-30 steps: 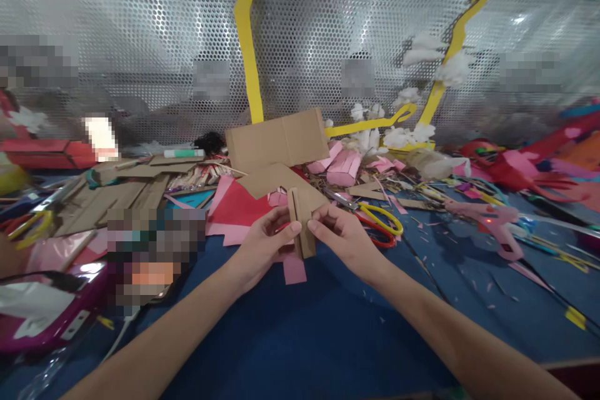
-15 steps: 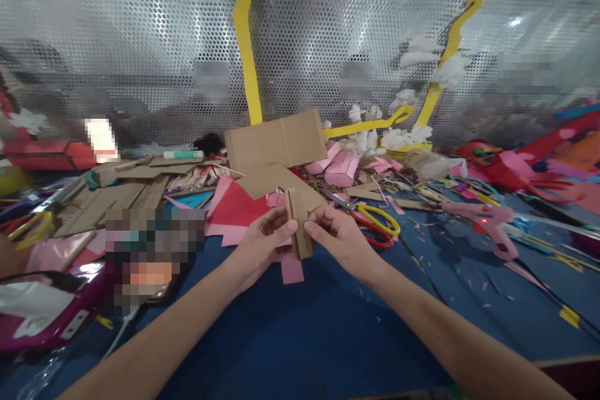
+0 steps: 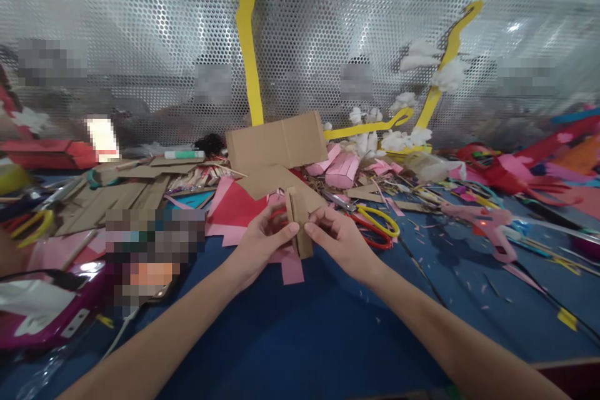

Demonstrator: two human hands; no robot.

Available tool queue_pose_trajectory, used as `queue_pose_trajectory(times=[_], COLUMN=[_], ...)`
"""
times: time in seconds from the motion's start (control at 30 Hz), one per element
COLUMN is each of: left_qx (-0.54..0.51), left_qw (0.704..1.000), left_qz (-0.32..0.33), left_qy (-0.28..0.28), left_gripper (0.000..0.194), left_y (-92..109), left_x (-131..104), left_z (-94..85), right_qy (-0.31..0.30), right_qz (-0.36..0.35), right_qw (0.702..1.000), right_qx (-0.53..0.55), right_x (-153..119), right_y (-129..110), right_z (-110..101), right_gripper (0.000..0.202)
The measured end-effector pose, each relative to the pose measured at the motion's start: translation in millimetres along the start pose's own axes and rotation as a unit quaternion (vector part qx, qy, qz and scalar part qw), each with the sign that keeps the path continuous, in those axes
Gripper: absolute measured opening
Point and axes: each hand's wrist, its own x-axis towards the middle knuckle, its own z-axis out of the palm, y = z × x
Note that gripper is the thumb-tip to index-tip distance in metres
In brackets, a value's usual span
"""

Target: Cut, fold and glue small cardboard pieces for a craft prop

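A small folded cardboard strip (image 3: pixel 300 225) stands nearly upright between my hands, over the blue table. My left hand (image 3: pixel 262 240) pinches its left edge, thumb in front and fingers curled behind. On the right edge, my right hand (image 3: pixel 344 240) grips it with thumb and curled fingers. Pink paper (image 3: pixel 293 270) shows just below the strip, and red paper (image 3: pixel 239 203) lies behind my left hand. Scissors with yellow and red handles (image 3: pixel 382 220) rest to the right of my right hand.
A cardboard box (image 3: pixel 277 140) stands behind, near a perforated metal screen (image 3: pixel 304 31). Cardboard pieces (image 3: pixel 112 200) and a phone (image 3: pixel 162 290) lie left. On the right is a pink glue gun (image 3: pixel 492 225) with its cable. Paper scraps dot the blue tabletop (image 3: pixel 290 350).
Both hands keep their hold on the cardboard strip and have barely moved. The view has shifted very slightly.
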Motion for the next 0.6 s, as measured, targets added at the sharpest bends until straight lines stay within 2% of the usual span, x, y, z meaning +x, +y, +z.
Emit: queue_pose_trajectory(times=[0.1,0.23,0.47,0.6], left_qx=[0.004,0.016,0.033,0.034], left_qw=[0.999,0.998,0.996,0.997], left_qz=[0.039,0.052,0.076,0.071], left_qy=[-0.021,-0.035,-0.012,0.001], left_gripper=[0.062,0.066,0.055,0.055], left_y=[-0.9,1.2,1.3,1.4], left_x=[1.9,-0.1,-1.4,-1.0], left_z=[-2.2,-1.4,-1.2,-0.9], right_qy=[0.006,0.014,0.069,0.069], right_qz=[-0.029,-0.057,-0.058,-0.062], right_qw=[0.998,0.994,0.996,0.995], right_qx=[-0.048,-0.092,-0.023,-0.045], right_x=[0.0,-0.3,3.8,4.5], right_y=[-3.2,-7.0,-1.6,0.0], right_z=[-1.3,-4.0,-14.1,-17.1], right_gripper=[0.020,0.015,0.012,0.016])
